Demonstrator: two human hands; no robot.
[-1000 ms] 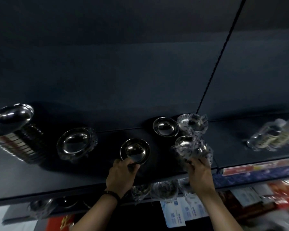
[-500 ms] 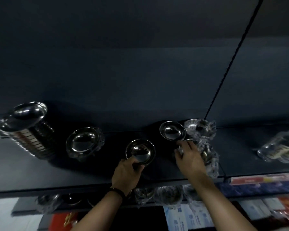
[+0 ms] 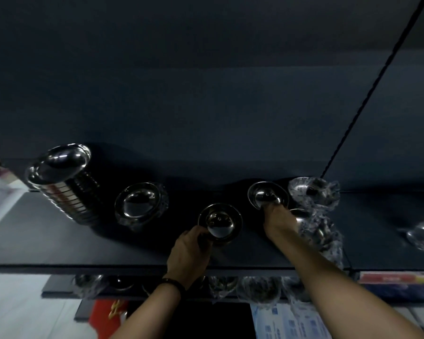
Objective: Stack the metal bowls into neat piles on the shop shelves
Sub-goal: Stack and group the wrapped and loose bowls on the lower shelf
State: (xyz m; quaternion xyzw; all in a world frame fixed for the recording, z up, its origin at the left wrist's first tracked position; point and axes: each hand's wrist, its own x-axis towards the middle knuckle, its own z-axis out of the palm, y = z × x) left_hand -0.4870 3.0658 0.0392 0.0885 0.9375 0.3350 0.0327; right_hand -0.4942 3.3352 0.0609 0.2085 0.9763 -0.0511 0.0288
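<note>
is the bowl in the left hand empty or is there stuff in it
Empty: the small bowl that the left hand grips by its rim shows only bare, shiny metal inside.

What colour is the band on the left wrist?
Black: the wristband shows dark in the head view.

on the shelf (image 3: 59, 248), the left hand (image 3: 189, 253) gripped the near bowl (image 3: 220, 223); the right hand (image 3: 279, 223) gripped the far bowl (image 3: 267, 194), behind and right of it. left of the left grip sat a wrapped bowl (image 3: 140, 204), then a tall stack (image 3: 61, 182). just right of the right grip lay 2 wrapped piles (image 3: 313, 192).
</note>
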